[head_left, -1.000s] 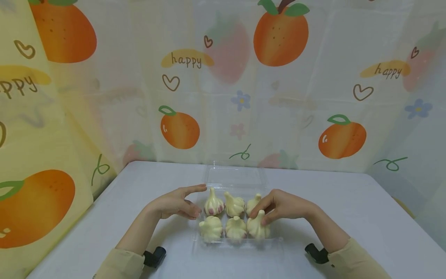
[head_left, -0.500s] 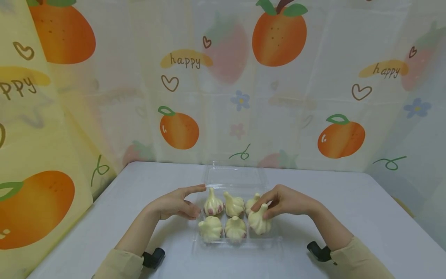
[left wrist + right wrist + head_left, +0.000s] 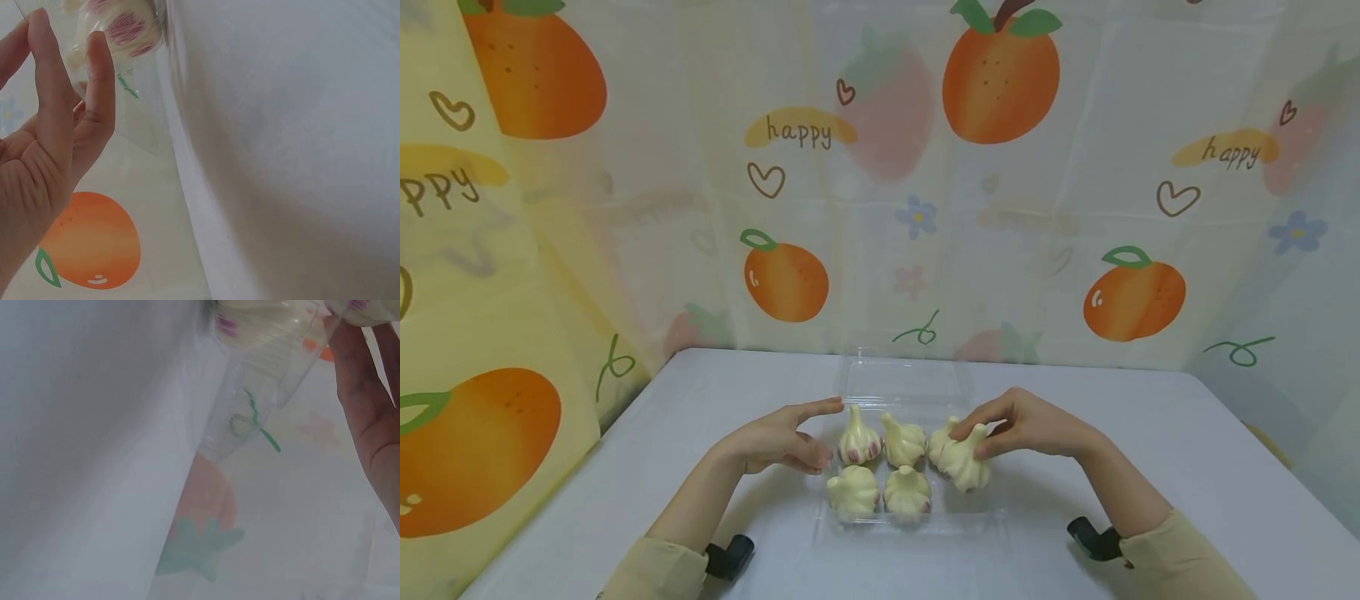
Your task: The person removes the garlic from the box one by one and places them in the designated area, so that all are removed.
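The right hand pinches a garlic bulb by its neck, thumb on one side and fingers on the other. The bulb hangs just under the fingertips, neck up and slightly tilted, above the near right part of a clear plastic box. It is pale cream and ribbed, with a purple streak seen from the right wrist. Just behind it, partly hidden by the fingers, sits another bulb; four more sit in the box to the hand's left, some with purple patches. Beyond the hand lies the folded-back clear lid.

Farther left, across the box, the left hand has its fingers extended and spread, fingertips at the box's left side. A white table lies beneath everything.
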`<state>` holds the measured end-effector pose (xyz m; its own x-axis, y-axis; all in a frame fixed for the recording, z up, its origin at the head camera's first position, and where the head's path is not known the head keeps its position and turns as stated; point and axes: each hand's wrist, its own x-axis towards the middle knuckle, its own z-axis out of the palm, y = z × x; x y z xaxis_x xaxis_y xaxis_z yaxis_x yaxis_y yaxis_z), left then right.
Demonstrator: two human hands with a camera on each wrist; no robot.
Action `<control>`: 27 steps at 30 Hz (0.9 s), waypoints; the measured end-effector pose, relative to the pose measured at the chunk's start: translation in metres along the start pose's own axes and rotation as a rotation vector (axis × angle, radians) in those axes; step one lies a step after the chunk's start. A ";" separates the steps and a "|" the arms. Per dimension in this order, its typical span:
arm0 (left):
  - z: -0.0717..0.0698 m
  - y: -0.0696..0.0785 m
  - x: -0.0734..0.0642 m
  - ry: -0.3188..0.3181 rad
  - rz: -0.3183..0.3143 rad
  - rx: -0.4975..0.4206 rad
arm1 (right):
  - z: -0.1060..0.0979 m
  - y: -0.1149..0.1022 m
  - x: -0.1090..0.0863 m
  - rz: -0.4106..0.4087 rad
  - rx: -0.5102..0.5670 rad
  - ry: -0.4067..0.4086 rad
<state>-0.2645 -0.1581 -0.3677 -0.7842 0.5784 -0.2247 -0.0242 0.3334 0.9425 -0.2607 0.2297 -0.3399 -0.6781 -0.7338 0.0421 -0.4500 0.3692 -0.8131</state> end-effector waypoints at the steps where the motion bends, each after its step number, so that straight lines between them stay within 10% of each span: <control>1: 0.000 0.000 0.000 0.002 0.000 -0.001 | -0.001 0.000 -0.001 -0.003 -0.001 0.009; 27: -0.001 -0.002 0.002 -0.011 0.003 0.001 | -0.045 0.021 -0.032 0.071 0.030 0.283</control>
<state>-0.2666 -0.1582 -0.3698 -0.7776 0.5871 -0.2249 -0.0215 0.3328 0.9428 -0.2749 0.2866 -0.3325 -0.8445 -0.5167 0.1412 -0.3808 0.3937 -0.8367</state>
